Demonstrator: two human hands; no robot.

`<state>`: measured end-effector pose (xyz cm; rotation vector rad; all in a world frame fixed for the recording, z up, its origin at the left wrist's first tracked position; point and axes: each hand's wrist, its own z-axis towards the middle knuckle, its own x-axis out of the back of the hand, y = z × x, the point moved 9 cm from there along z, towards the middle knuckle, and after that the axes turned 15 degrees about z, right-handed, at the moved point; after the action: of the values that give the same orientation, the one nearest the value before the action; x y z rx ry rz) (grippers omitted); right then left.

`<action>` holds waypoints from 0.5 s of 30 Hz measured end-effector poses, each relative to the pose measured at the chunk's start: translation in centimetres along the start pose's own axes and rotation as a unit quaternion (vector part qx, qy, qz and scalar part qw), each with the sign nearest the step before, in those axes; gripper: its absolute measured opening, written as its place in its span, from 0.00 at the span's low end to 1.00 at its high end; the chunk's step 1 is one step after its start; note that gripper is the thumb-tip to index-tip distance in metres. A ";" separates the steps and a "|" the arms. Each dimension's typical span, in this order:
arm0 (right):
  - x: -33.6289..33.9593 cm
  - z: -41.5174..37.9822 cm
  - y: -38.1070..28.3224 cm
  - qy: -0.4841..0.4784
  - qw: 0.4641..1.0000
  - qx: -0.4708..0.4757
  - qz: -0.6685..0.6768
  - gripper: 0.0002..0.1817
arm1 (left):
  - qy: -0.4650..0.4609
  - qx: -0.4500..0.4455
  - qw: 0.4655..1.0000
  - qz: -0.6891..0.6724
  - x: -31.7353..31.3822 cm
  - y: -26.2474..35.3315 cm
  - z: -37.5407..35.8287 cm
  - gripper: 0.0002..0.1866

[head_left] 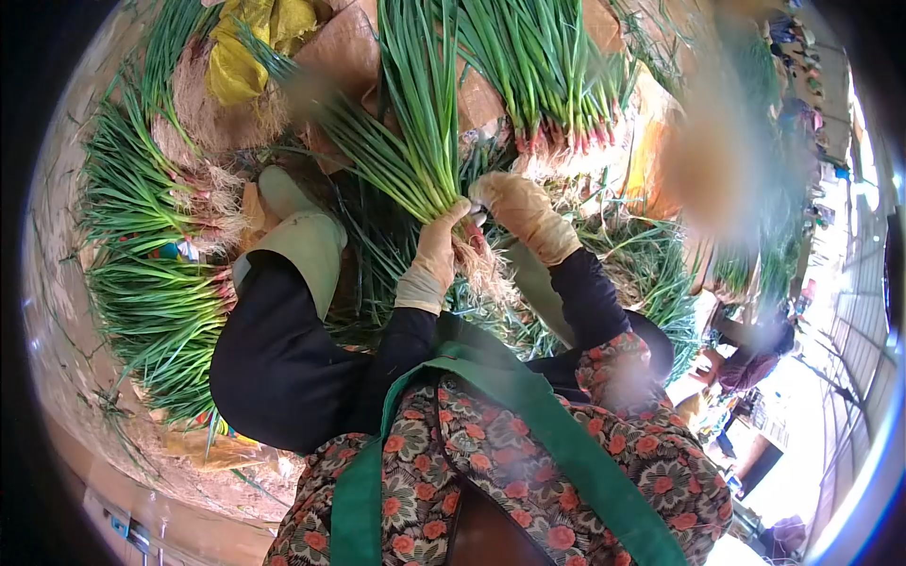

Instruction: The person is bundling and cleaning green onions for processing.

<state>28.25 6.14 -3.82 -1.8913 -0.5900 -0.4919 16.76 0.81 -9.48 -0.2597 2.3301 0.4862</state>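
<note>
My left hand (434, 253), in a pale glove, is closed round the lower stalks of a bunch of green onions (429, 170). Long green leaves fan upward from it, while reddish bulbs and stringy roots (483, 269) hang below the grip. My right hand (519, 212), also gloved, is curled shut against the right side of the bunch near the bulbs. Something small and dark shows at its fingertips, too small to name. Just beyond my right hand lies a large pile of green onions (557, 90), roots toward me.
More green onion bunches (160, 302) lie in a row at left. A yellow sack (247, 57) sits at upper left. Loose leaves (642, 274) cover the ground around my boots (311, 250). Another person (755, 349) is at far right.
</note>
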 end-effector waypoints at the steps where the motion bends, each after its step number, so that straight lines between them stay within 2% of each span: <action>1: 0.6 0.0 0.5 0.035 0.999 0.007 0.024 0.19 | 0.013 -0.010 1.000 0.001 -0.1 0.1 0.0 0.09; 4: -0.9 2.5 0.2 0.027 0.951 -0.063 0.302 0.16 | 0.024 -0.036 0.999 0.015 0.3 -0.2 0.6 0.08; 5: -3.0 2.6 2.1 -0.022 0.904 -0.209 0.373 0.14 | 0.024 -0.045 0.998 0.021 0.4 -0.3 0.8 0.08; 7: -2.8 4.8 4.6 -0.003 0.978 -0.061 0.202 0.15 | -0.008 -0.048 0.998 0.038 -1.4 1.6 -1.0 0.08; 8: -3.8 4.3 7.0 0.000 0.966 -0.082 0.246 0.14 | -0.023 -0.049 0.998 0.045 -1.9 2.2 -1.8 0.08; 9: -4.8 3.8 9.5 0.004 0.951 -0.103 0.291 0.14 | -0.075 -0.063 0.995 0.036 -1.6 1.9 -1.0 0.09; 10: -5.7 3.3 11.9 0.011 0.934 -0.124 0.334 0.14 | -0.083 -0.061 0.994 -0.028 -2.0 2.1 -1.3 0.09; 12: -6.3 -1.1 9.3 -0.024 0.864 -0.175 0.471 0.12 | -0.103 -0.055 0.981 -0.155 -3.3 2.6 -2.0 0.10; 13: -6.6 -2.7 7.5 -0.046 0.822 -0.196 0.533 0.12 | -0.176 -0.075 0.967 -0.170 -3.9 2.9 -1.9 0.10; 15: -8.0 -3.3 4.1 -0.108 0.669 -0.185 0.712 0.17 | -0.188 -0.078 0.966 -0.159 -3.6 2.4 -1.7 0.09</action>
<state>24.12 0.35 -10.22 -2.1582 0.9948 0.7212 17.54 2.45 -5.20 -0.5561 1.8398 0.5075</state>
